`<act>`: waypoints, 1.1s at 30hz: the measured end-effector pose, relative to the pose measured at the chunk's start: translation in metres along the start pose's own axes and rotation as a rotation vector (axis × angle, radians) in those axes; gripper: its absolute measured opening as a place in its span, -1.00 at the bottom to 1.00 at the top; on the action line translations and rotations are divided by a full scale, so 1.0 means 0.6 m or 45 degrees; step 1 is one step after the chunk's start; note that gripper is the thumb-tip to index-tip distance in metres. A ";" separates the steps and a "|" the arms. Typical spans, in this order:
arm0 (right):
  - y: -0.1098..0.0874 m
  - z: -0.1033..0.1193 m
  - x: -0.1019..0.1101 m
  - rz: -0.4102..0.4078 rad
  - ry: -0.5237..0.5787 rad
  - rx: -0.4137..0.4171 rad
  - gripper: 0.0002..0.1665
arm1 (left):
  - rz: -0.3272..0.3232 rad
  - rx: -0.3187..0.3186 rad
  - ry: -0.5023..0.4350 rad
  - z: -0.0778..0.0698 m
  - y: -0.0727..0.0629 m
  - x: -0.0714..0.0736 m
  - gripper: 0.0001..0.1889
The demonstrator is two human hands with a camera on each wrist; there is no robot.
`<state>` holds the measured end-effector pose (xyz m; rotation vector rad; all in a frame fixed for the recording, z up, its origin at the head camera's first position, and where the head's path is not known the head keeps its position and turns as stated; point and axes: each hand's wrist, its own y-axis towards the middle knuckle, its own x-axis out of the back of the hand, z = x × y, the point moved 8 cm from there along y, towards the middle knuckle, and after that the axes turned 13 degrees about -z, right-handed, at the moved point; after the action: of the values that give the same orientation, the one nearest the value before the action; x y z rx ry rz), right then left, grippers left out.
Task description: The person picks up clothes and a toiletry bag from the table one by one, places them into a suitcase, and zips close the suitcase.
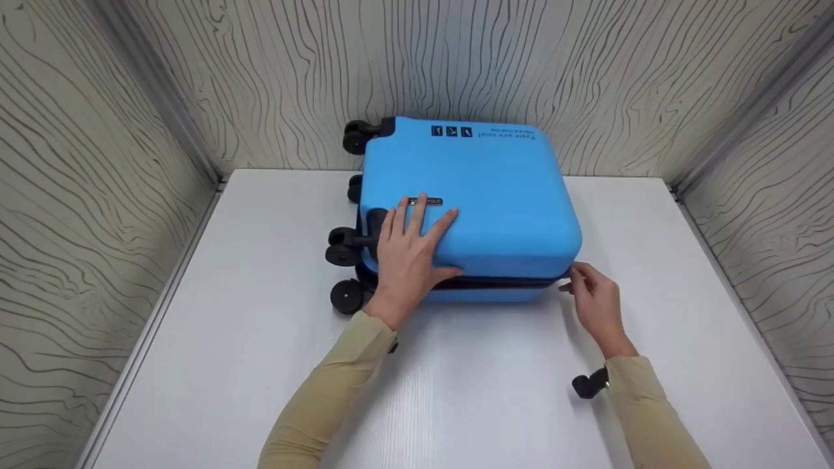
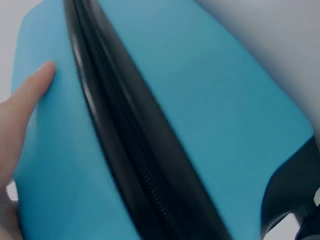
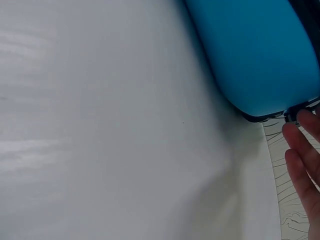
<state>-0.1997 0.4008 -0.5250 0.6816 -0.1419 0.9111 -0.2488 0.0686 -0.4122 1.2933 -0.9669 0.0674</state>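
Note:
A bright blue hard-shell suitcase lies flat on the white table, its black wheels pointing left. My left hand rests on the near left part of its upper shell with spread fingers, the thumb by the front edge. The dark zipper runs along the side between the two shells, and appears closed in the left wrist view. At the near right corner my right hand pinches what looks like a small dark zipper pull between thumb and fingers. Its exact shape is mostly hidden by the fingertips.
The white table extends around the suitcase on the left, front and right. Wood-grain patterned panels stand behind and on both sides, with grey metal strips at the corners. The suitcase lies close to the back panel.

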 end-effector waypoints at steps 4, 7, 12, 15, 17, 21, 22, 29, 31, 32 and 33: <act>-0.002 0.004 0.006 -0.003 0.005 0.033 -0.71 | -0.059 0.023 -0.028 0.000 -0.001 0.001 0.03; -0.003 0.006 0.012 -0.008 -0.002 0.051 -0.72 | -0.090 0.032 -0.038 -0.001 -0.001 0.002 0.02; -0.010 0.009 0.016 -0.014 -0.022 0.047 -0.74 | -0.122 0.041 -0.030 -0.002 0.000 0.002 0.01; -0.019 0.013 0.016 -0.005 -0.034 0.054 -0.74 | -0.138 0.036 -0.011 -0.002 0.001 0.005 0.01; -0.026 0.017 0.016 -0.002 -0.026 0.062 -0.73 | -0.145 0.031 0.004 -0.002 0.001 0.006 0.01; -0.042 0.031 0.019 -0.010 -0.027 0.117 -0.75 | -0.153 0.034 0.014 -0.001 0.002 0.008 0.01; -0.045 0.035 0.019 -0.012 -0.028 0.135 -0.76 | -0.152 0.037 0.018 -0.001 0.003 0.007 0.01; -0.070 0.062 0.016 -0.041 -0.086 0.258 -0.79 | -0.152 0.042 0.052 0.001 0.002 0.008 0.01; -0.075 0.068 0.014 -0.048 -0.084 0.276 -0.79 | -0.147 0.037 0.048 0.001 0.002 0.008 0.01; -0.077 0.070 0.011 -0.045 -0.080 0.284 -0.80 | -0.145 0.037 0.043 0.001 0.002 0.009 0.01; -0.080 0.074 0.009 -0.039 -0.077 0.293 -0.80 | -0.143 0.039 0.041 0.002 0.003 0.009 0.01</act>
<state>-0.1524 0.3578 -0.5115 0.9233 -0.0805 0.8853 -0.2468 0.0658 -0.4077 1.3687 -0.8669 0.0161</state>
